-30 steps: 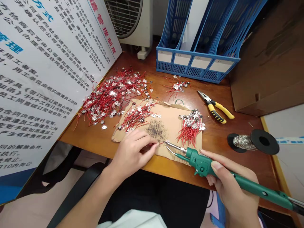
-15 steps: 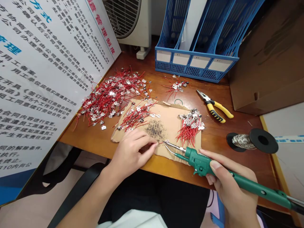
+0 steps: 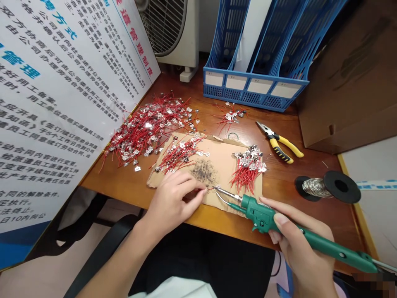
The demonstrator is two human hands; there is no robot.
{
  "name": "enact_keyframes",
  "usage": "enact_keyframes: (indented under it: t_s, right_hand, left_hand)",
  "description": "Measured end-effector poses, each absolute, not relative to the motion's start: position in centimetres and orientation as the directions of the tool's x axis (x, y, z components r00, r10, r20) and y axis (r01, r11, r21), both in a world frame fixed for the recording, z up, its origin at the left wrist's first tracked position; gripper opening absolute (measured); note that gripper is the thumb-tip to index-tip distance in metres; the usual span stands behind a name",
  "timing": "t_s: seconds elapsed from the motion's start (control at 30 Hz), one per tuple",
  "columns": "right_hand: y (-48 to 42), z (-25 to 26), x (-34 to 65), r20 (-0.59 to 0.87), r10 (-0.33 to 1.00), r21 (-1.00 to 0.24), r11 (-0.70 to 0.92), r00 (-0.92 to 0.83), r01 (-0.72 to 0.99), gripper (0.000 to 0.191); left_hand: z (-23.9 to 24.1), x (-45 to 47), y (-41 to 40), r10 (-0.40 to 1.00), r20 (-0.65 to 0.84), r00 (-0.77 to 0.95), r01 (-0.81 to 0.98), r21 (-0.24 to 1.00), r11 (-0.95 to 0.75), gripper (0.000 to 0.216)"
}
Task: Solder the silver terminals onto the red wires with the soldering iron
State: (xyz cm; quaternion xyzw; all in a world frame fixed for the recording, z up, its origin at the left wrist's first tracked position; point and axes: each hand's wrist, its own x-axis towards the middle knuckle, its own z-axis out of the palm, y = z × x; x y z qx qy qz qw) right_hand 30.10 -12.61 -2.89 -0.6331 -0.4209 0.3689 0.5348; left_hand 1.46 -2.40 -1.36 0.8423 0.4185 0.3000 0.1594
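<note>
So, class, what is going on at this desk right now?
A person is soldering at a wooden desk. The right hand holds a green soldering iron, its tip at a small red wire that the left hand pinches on a cardboard sheet. Piles of red wires with metal tabs lie around; yellow-handled pliers and a solder spool sit to the right.

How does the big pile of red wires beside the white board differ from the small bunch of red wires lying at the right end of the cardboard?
The big pile lies on the bare wooden desk and spreads wide and loose. The small bunch lies on the cardboard, and its wires run mostly one way, metal tabs at the far end. Both hold short red wires with silver tabs, and neither hand touches them.
</note>
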Motion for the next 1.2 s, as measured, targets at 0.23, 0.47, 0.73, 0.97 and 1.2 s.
enact_keyframes:
  t_s: [0.23,0.47,0.73,0.97,1.2]
  right_hand:
    - [-12.5,-2.8,30.2,-0.029,0.934,-0.992,-0.069,0.355,0.102,0.031]
    - [-11.6,-2.4,29.7,-0.106,0.914,-0.981,-0.031,0.391,-0.192,0.027]
    - [-11.0,-3.0,29.9,-0.168,0.878,-0.93,0.008,0.447,-0.367,0.031]
    - [-11.2,-3.5,30.9,-0.202,0.869,-0.889,0.03,0.451,-0.457,0.034]
    - [-10.8,-3.6,30.3,-0.222,0.866,-0.856,0.047,0.448,-0.515,0.034]
  left_hand:
    - [-1.3,1.5,-2.4,0.802,0.364,0.474,0.618,0.511,-0.598,0.013]
    - [-1.3,1.3,-2.3,0.788,0.392,0.475,0.604,0.506,-0.616,0.015]
    - [-1.9,1.1,-2.0,0.787,0.422,0.45,0.591,0.52,-0.617,0.019]
    - [-1.9,1.1,-2.1,0.794,0.419,0.44,0.606,0.514,-0.607,0.015]
    - [-2.3,1.0,-2.0,0.794,0.428,0.432,0.597,0.524,-0.607,0.017]
